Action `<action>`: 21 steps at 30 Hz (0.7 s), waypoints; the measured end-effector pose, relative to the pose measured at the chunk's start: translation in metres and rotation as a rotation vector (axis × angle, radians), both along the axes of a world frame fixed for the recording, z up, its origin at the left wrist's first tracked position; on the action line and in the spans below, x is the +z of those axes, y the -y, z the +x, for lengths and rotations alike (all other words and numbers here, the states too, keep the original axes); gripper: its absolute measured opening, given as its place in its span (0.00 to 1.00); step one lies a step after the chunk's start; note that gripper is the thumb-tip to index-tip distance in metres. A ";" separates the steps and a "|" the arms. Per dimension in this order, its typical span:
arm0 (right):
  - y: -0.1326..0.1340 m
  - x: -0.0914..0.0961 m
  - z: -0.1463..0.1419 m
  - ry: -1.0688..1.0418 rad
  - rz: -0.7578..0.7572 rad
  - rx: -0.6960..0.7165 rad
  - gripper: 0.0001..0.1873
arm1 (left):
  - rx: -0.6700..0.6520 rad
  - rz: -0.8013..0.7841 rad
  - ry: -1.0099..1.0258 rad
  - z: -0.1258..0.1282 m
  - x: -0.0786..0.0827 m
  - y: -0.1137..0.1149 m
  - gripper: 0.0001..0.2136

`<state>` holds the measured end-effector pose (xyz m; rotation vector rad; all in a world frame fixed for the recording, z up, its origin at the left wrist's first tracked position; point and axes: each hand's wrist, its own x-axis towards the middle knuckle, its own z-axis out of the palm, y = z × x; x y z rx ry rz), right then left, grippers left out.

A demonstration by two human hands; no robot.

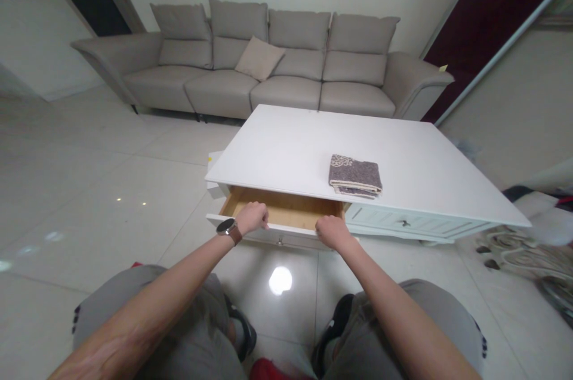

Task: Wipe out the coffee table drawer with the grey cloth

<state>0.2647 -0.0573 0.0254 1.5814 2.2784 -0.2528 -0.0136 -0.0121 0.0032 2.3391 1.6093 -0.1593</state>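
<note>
"Drawer [286,213] open, I see! But what's the biggest thing in the room?"

"A long gray-brown sofa [286,93], far across from us."

"And after that?"

"The white tabletop [286,153], in front of the sofa. The drawer is under its near edge, on the left side, sticking partly out. Inside it's light wood."

"What comes next?"

"A pale cushion [260,59], leaning on the sofa. Then a folded cloth [356,177], dark gray with a pale pattern. It lies near the tabletop's front edge, a bit right of the drawer."

"Where are the hands?"

"The left hand [253,217] and the right hand [332,231] are well apart on the drawer's front edge. Each grip is curled closed over that edge."

"Any little things?"

"A round watch [226,226] on the left wrist. Smallest is a knob [280,241] on the drawer's front, lower than the hands and between them."
</note>
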 end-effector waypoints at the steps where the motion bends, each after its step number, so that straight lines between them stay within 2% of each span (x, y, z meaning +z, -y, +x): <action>1: 0.001 -0.001 -0.002 0.004 -0.003 0.006 0.16 | -0.009 -0.020 -0.002 0.000 0.001 0.000 0.05; 9: 0.010 -0.008 -0.010 0.031 -0.024 0.042 0.19 | -0.052 -0.149 -0.066 0.006 0.007 0.001 0.08; 21: 0.010 -0.015 -0.011 0.032 0.005 0.092 0.17 | -0.049 -0.124 -0.107 0.016 0.013 0.009 0.08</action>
